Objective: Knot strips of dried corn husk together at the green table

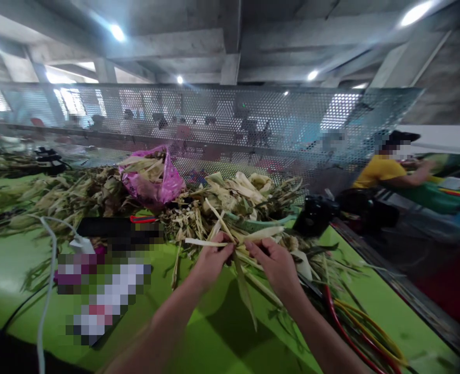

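Observation:
Several pale strips of dried corn husk point(245, 293) cross one another between my two hands, above the green table. My left hand point(213, 259) pinches them near the crossing, thumb against fingers. From the other side my right hand point(275, 262) grips the husk strips too, its thumb and forefinger pressed together. Strip ends point up, left, right and down toward me. Just beyond my hands lies a heap of loose husks point(249, 195), some of them in a green basket or tray point(253, 224) that is partly covered.
A pink plastic bag point(169, 182) of husks stands behind. Husks point(97, 195) pile up leftward. On the green table point(167, 332) are a white cable point(50, 270), a black object point(116, 231) and red and yellow cords point(370, 327). A perforated metal screen point(214, 119) spans the back; a person in yellow point(383, 171) sits right.

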Demonstrator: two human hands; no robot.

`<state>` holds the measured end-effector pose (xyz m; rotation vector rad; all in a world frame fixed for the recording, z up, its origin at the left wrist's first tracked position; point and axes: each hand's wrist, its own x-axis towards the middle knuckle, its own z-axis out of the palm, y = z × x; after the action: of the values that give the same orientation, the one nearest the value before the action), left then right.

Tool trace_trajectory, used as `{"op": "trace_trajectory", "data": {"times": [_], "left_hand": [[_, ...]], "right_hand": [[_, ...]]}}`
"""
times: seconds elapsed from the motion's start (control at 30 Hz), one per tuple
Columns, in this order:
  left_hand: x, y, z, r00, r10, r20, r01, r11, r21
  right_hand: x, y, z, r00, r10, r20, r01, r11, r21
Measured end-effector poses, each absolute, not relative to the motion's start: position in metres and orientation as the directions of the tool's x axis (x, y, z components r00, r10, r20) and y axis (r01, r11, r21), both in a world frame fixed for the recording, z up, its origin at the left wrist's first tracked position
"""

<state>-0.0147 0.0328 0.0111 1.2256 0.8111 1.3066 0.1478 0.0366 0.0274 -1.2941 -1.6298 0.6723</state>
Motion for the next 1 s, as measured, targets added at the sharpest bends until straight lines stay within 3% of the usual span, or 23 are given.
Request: {"op": "trace_trajectory", "data": {"times": [0.2, 0.43, 0.67, 0.83, 1.0], "left_hand": [[-0.012, 0.034, 0.008, 0.136, 0.981, 0.141, -0.201, -0.112, 0.973], [0.0, 0.03, 0.001, 0.233, 0.951, 0.204, -0.154, -0.171, 0.973], [0.001, 0.028, 0.001, 0.262, 0.931, 0.253, -0.054, -0.248, 0.967], [-0.002, 0.028, 0.005, 0.197, 0.968, 0.153, -0.234, -0.106, 0.967], [-0.012, 0.03, 0.012, 0.017, 0.999, 0.041, -0.347, -0.032, 0.937]], "right_hand": [[0.145, 0.032, 0.033, -0.02, 0.919, 0.395, 0.402, 0.369, -0.838], [0.143, 0.034, 0.029, -0.112, 0.876, 0.468, 0.456, 0.464, -0.76], [0.141, 0.035, 0.026, -0.071, 0.883, 0.463, 0.363, 0.455, -0.813], [0.141, 0.035, 0.032, -0.07, 0.904, 0.421, 0.327, 0.42, -0.847], [0.139, 0.029, 0.034, -0.039, 0.932, 0.361, 0.335, 0.352, -0.874]]}}
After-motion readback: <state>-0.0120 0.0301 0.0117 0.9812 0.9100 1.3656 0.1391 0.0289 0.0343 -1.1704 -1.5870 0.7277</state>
